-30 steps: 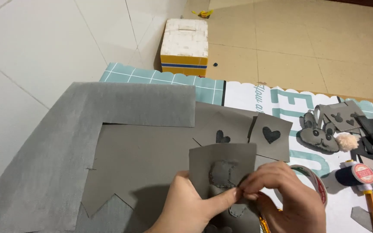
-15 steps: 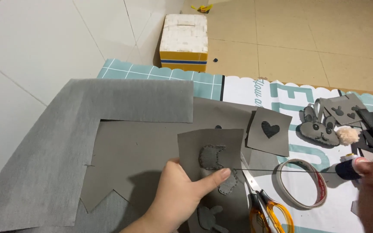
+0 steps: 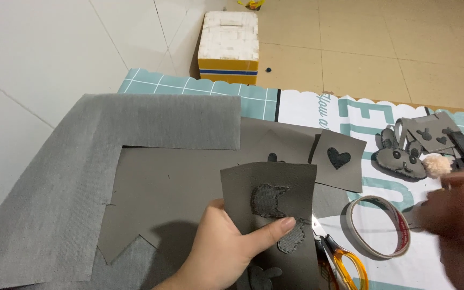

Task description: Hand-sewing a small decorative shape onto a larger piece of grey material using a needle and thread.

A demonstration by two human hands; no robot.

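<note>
Two hands now work apart. The left hand (image 3: 218,252) pinches a grey fabric piece (image 3: 272,215) with cut-out shapes, thumb across its front and the other fingers closed behind it, at about six o'clock in the view. A second ago the right hand (image 3: 457,220) was pressed to that same piece; it has pulled away toward three o'clock and is blurred, so I cannot tell how far its fingers are open or whether they hold anything. The piece now rests in one hand only. Orange-handled scissors (image 3: 339,263) lie just beside it, a tape roll (image 3: 378,225) nearby.
</note>
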